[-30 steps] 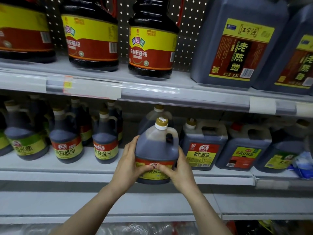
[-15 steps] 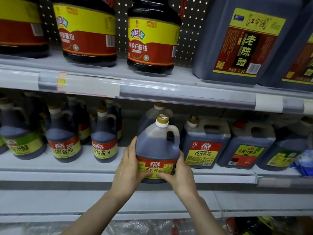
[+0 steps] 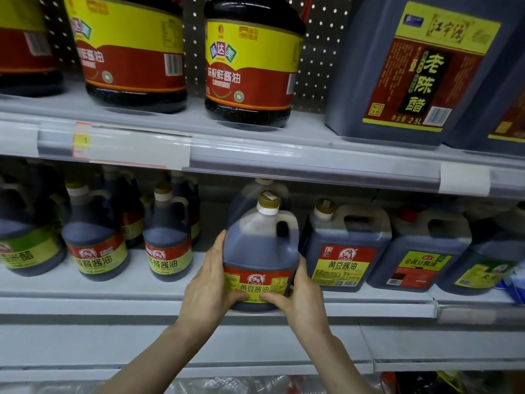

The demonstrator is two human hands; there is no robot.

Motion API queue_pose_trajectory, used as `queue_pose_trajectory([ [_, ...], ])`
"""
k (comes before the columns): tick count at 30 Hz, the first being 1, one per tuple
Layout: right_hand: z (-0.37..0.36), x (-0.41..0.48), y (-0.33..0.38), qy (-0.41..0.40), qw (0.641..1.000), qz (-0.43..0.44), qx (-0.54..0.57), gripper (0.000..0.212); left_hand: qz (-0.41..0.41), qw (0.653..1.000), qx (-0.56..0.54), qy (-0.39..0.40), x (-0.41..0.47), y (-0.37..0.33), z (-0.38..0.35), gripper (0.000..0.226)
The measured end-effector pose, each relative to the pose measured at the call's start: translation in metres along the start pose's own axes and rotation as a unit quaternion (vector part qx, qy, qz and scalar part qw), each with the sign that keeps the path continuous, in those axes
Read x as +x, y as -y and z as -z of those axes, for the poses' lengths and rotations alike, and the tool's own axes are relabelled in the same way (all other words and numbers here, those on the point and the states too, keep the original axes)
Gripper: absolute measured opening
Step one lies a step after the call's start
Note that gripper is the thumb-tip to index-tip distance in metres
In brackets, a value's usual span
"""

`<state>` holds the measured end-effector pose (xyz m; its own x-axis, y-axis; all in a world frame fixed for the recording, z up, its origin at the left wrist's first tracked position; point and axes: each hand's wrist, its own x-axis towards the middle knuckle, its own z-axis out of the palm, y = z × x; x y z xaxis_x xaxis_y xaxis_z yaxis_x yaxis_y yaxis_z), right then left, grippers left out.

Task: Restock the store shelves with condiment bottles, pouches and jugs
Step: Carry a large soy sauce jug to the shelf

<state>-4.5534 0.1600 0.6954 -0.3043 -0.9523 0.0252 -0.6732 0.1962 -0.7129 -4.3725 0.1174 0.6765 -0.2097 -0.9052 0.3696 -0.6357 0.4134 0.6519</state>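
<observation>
A dark soy sauce jug (image 3: 260,248) with a gold cap, a side handle and a red-and-yellow label stands at the front edge of the middle shelf (image 3: 113,297). My left hand (image 3: 210,285) presses its left side, thumb across the label. My right hand (image 3: 298,297) holds its lower right side, thumb on the label's bottom. Directly behind the soy sauce jug stands another jug (image 3: 261,191), mostly hidden.
Smaller soy sauce bottles (image 3: 167,245) fill the middle shelf on the left; square jugs (image 3: 345,248) stand on the right. The upper shelf (image 3: 284,155) carries big round jugs (image 3: 250,64) and a 2.5 L vinegar can (image 3: 412,69). Plastic-wrapped goods lie below.
The jug has shifted slightly deeper onto the shelf between my hands, and my view has moved closer and a little upward. Both hands keep their hold.
</observation>
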Motion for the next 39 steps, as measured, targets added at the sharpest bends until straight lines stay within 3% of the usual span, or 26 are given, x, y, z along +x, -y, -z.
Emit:
queue_pose_trajectory([
  [39, -0.009, 0.049, 0.003, 0.001, 1.000, -0.002, -0.026, 0.093, 0.010, 1.000, 0.028, -0.004, 0.046, 0.020, -0.015, 0.099],
])
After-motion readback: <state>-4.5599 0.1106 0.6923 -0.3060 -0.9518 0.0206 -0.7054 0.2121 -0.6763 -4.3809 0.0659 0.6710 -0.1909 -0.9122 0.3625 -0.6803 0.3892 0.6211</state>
